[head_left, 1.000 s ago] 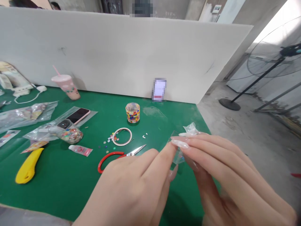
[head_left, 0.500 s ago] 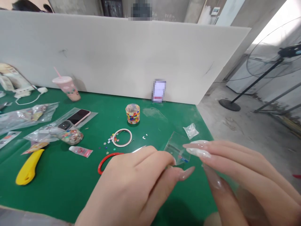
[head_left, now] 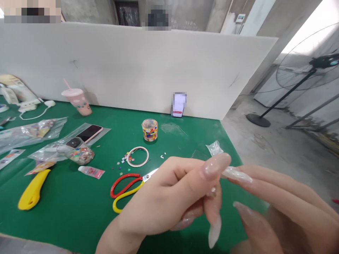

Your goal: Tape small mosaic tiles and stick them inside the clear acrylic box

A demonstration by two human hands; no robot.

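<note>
My left hand (head_left: pixel 169 201) hovers over the green table (head_left: pixel 66 218) near its front edge. Its fingers are curled in and the thumb is raised; what it pinches is hidden. My right hand (head_left: pixel 280 208) is close beside it on the right, with the long-nailed fingers stretched out and apart and the index tip almost touching the left thumb. A faint small clear bag (head_left: pixel 197 154) shows just behind the left hand. I cannot tell whether it is held. A crumpled clear bag (head_left: pixel 214 148) lies beyond it. Scissors (head_left: pixel 127 187) with red and yellow handles lie left of the left hand.
A pale ring (head_left: pixel 137 156) with loose coloured bits, a mosaic-covered cup (head_left: pixel 149 129), a jar of coloured pieces (head_left: pixel 79 153), a phone (head_left: pixel 88 133) on plastic bags, a glue tube (head_left: pixel 91 171), a yellow cutter (head_left: pixel 33 188) and a pink drink cup (head_left: pixel 76 101) lie leftward. A white board (head_left: pixel 132 67) backs the table. A standing fan (head_left: pixel 312 70) is off to the right.
My left hand has turned and curled its fingers in, uncovering the scissors. The clear bag is no longer plainly pinched between both hands. My right hand has drawn back to the right.
</note>
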